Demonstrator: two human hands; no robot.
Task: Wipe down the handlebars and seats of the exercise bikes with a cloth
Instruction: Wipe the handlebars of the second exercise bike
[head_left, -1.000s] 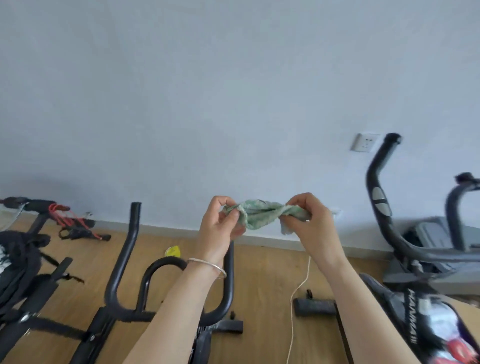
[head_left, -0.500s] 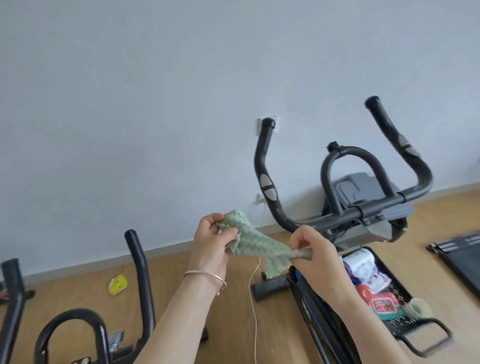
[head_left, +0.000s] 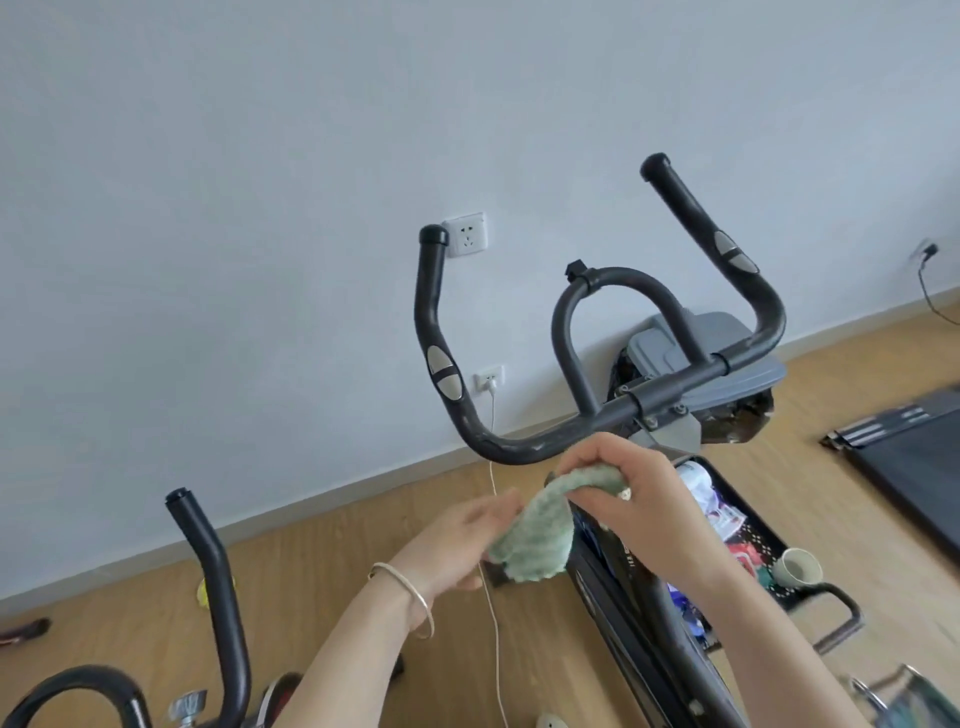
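Green cloth (head_left: 537, 525) sits centre-frame, pinched at the top by the right hand (head_left: 631, 493), whose fingers are closed on it. The left hand (head_left: 457, 540) looks loosely on its lower edge, too blurred to tell. The handlebar (head_left: 545, 441) runs left-right just above, closest to the right hand.

Two bare forearms, no sleeves, thin silver bangle (head_left: 410, 597) on the left wrist

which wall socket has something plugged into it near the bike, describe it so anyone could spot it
Start at the bike's black handlebars. Behind its left grip, low on the grey wall, sits a white socket with a white cable hanging down. The socket above it, beside the grip's tip, is empty.
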